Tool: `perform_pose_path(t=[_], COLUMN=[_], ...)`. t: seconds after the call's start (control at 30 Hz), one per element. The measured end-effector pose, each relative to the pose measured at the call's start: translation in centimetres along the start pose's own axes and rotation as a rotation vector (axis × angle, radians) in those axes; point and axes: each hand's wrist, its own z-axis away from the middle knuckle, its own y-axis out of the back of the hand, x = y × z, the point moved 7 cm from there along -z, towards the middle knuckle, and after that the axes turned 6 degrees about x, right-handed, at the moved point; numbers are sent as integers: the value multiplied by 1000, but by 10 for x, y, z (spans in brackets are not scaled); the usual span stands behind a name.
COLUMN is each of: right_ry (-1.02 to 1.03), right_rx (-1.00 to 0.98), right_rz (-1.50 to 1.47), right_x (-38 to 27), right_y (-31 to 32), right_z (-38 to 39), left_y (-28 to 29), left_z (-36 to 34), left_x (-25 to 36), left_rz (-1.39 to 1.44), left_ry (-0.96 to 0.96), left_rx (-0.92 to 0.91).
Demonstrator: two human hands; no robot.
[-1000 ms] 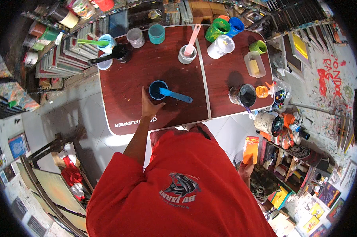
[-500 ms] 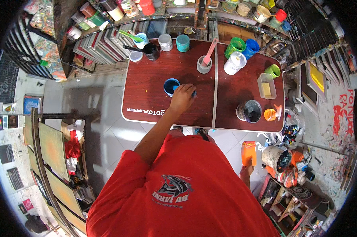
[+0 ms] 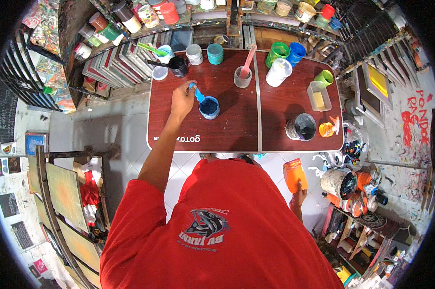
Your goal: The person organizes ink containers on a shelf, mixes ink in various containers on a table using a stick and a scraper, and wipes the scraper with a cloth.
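My left hand (image 3: 182,100) is closed on the end of a blue plastic stirring spatula (image 3: 197,94). The spatula leans to the left, its lower end in a blue-smeared cup (image 3: 209,110) of dark blue paint on the red-brown table. Low at my right side, my right hand (image 3: 298,193) grips an orange container (image 3: 295,175) with a paler orange upper end, held beyond the table's near edge. How far the fingers wrap round it is partly hidden.
On the table (image 3: 179,127) stand a grey cup with a pink spatula (image 3: 246,65), a white jar (image 3: 278,72), green and blue cups, a bucket of dark liquid (image 3: 305,127) and an orange spray bottle (image 3: 329,128). Framed screens (image 3: 118,62) stack behind; a rack (image 3: 65,192) stands left.
My left hand has swung from the right of the blue cup to its left, tilting the spatula that way. My right hand has raised the orange container slightly and turned it.
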Motion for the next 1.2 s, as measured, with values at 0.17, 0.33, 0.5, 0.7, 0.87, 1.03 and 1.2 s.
perform_pose_path(t=[0.17, 0.33, 0.5, 0.7, 0.87, 1.03, 1.2], right_ry=[59, 71, 57, 43, 49, -19, -103], right_rx=[-33, 11, 25, 12, -83, -192, -170], right_rz=[16, -22, -19, -13, -8, -116, -230], right_x=[-9, -18, -12, -17, -30, -54, -68], right_y=[-35, -60, -66, -72, -86, -118, -138], right_z=[24, 44, 48, 44, 30, 19, 10], left_y=[1, -1, 17, 37, 45, 49, 40], left_z=[-1, 2, 1, -2, 8, 21, 28], left_x=[10, 20, 11, -48, -104, -121, -130], left_rz=[-12, 36, -46, 108, 343, 428, 420], left_ry=[-102, -159, -51, 69, 354, 386, 370], left_rx=[-16, -62, -28, 151, 229, 219, 204])
